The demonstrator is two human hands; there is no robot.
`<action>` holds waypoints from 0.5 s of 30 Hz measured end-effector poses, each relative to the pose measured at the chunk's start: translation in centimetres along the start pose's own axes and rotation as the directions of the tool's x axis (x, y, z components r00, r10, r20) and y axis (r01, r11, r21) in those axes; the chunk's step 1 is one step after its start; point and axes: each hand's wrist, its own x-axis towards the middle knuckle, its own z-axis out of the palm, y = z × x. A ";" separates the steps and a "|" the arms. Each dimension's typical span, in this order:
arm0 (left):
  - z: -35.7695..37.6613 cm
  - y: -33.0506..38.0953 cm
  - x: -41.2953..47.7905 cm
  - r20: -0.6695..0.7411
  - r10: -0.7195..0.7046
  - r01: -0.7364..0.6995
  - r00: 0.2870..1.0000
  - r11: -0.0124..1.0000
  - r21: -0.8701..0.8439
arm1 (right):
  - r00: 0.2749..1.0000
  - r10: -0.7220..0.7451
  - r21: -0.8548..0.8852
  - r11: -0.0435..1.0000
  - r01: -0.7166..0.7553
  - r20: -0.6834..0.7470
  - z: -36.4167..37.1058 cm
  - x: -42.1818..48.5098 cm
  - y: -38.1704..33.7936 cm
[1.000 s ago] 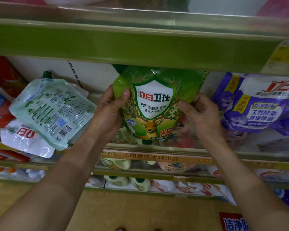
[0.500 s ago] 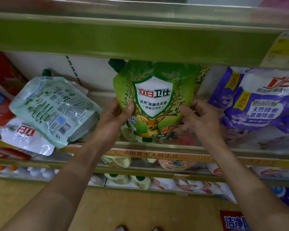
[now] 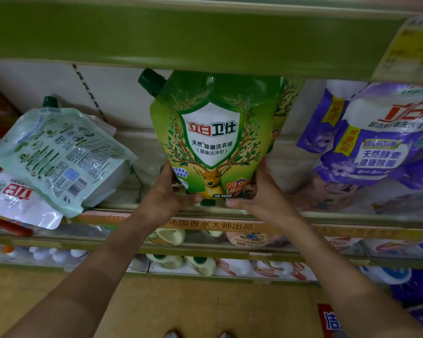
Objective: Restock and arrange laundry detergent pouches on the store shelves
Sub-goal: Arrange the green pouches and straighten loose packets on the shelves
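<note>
- Gripped low at both bottom corners by the left hand (image 3: 167, 198) and right hand (image 3: 257, 193), fingers curled round: the green detergent pouch (image 3: 213, 137).
- Standing upright just behind the shelf's front rail (image 3: 352, 217), cap (image 3: 149, 80) close under the upper shelf (image 3: 181, 37).
- Soft and top-heavy; likely to slump forward over the rail once released.
- Risk of snagging the cap if lifted.
- Nearby on the left, a tilted pale green pouch (image 3: 59, 154) overhanging the rail; liable to slide off if nudged.

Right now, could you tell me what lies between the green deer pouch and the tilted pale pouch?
In the head view, only bare shelf floor separates the green deer pouch from the tilted pale pouch.
</note>
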 end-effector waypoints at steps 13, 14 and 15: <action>3.3 0.8 2.2 0.042 0.066 -0.066 0.997 0.998 -0.018 | 0.993 0.057 -0.075 0.995 -0.065 -0.100 -3.8 0.8 3.2; 3.6 0.9 2.5 0.034 0.068 -0.068 0.997 0.998 -0.015 | 0.991 0.066 -0.067 0.995 -0.074 -0.114 -3.9 0.8 3.4; 3.9 1.0 2.7 0.027 0.072 -0.071 0.997 0.997 -0.021 | 0.990 0.064 -0.052 0.996 -0.071 -0.130 -3.8 0.8 3.5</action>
